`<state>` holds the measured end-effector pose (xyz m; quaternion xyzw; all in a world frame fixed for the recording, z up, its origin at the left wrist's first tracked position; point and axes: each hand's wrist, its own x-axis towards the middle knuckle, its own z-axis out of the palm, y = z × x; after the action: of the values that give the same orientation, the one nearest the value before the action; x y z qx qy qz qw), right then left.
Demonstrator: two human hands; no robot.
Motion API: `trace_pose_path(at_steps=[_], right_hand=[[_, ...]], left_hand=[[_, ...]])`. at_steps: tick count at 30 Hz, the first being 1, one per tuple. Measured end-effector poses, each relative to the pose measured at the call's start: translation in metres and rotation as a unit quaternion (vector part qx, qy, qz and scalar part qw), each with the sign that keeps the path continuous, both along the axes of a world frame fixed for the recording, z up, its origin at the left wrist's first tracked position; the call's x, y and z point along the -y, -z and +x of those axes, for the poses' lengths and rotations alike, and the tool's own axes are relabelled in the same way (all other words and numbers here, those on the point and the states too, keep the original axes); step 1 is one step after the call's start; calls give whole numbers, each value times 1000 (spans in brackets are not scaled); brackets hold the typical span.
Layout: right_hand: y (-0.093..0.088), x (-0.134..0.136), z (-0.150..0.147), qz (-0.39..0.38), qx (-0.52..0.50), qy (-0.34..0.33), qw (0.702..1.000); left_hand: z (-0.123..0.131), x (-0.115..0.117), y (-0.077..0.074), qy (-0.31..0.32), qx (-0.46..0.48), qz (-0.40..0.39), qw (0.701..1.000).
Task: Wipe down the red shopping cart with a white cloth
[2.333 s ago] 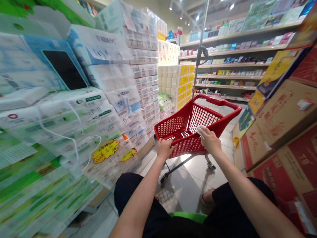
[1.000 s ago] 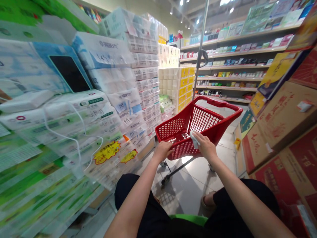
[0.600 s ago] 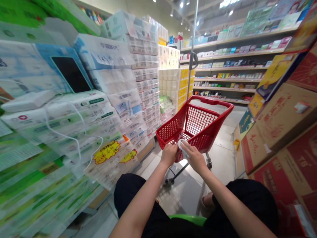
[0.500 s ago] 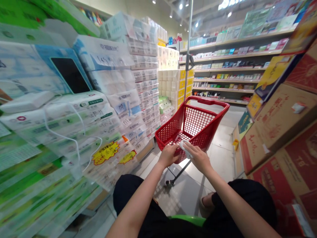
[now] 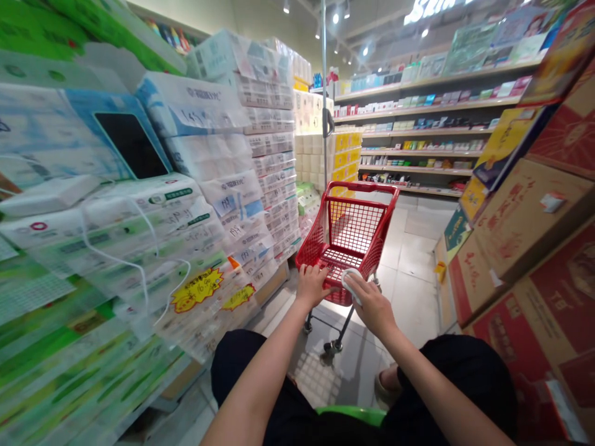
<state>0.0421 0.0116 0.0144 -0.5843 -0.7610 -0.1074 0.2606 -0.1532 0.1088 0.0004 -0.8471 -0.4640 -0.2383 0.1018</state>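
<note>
A red plastic shopping cart [image 5: 357, 224] with lattice sides stands on the floor in front of my knees, its handle at the far end. My left hand [image 5: 311, 287] grips the near rim of its basket, fingers hooked over the edge and thumb toward the middle. A folded white cloth [image 5: 346, 278] is pinched in my right hand [image 5: 375, 305], which presses it against the same rim, right of my left hand. The underside of the cloth is hidden by my fingers.
Tall stacks of wrapped tissue packs [image 5: 214, 155] rise on the left, with a black-screened phone [image 5: 134, 145] and white cable [image 5: 116, 254]. Cardboard boxes [image 5: 534, 220] line the right. Behind are a glass door handle [image 5: 328, 122] and stocked shelves [image 5: 418, 132]. Something green [image 5: 351, 414] shows under me.
The cart has swung round, its handle end moving left, so it now points more straight ahead. My left hand has shifted slightly left and now curls over the rim; the cloth stays in my right hand.
</note>
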Motion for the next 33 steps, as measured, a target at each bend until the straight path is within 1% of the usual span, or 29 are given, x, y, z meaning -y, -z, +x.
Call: trace_pose_path(at_steps=[3,5,9,10,11,13,15,16,21,23,24,25,27,31,33], right_hand=[[2,11,-2,4,8,10,1000],[1,13,9,9,10,24,1000],[-1,6,42,11,10,49,999],[-1,4,49,9,2,59,998],[0,1,55,7,-10,71,997],[2,-3,60,4,-39,93,995],[3,-7,54,3,-62,102,993],[4,-8,47,1,-68,96,993],[6,-15,-6,-4,-61,19,998],[7,-16,-17,-1,-51,1,999],[7,-16,-16,-1,-43,-6,999],[7,-16,-12,-1,-32,-11,999],[8,-14,8,1,-12,-9,1000],[11,-13,62,17,-17,54,998],[12,-13,80,21,-28,78,996]], left_hand=[[15,9,2,-12,20,3,1000],[17,11,1,12,25,-5,1000],[1,6,-5,141,7,-29,990],[-4,3,-7,155,4,-25,988],[-8,0,-9,155,3,-17,988],[-12,-6,-10,133,2,0,991],[-7,-9,-8,116,-1,4,993],[-3,-9,-6,115,-3,2,993],[20,-2,3,117,28,14,993],[22,0,5,115,40,18,992],[21,1,5,117,41,16,992],[19,2,5,119,39,13,992],[15,3,5,123,31,7,992],[13,5,2,131,19,0,991],[17,6,2,131,19,-6,991]])
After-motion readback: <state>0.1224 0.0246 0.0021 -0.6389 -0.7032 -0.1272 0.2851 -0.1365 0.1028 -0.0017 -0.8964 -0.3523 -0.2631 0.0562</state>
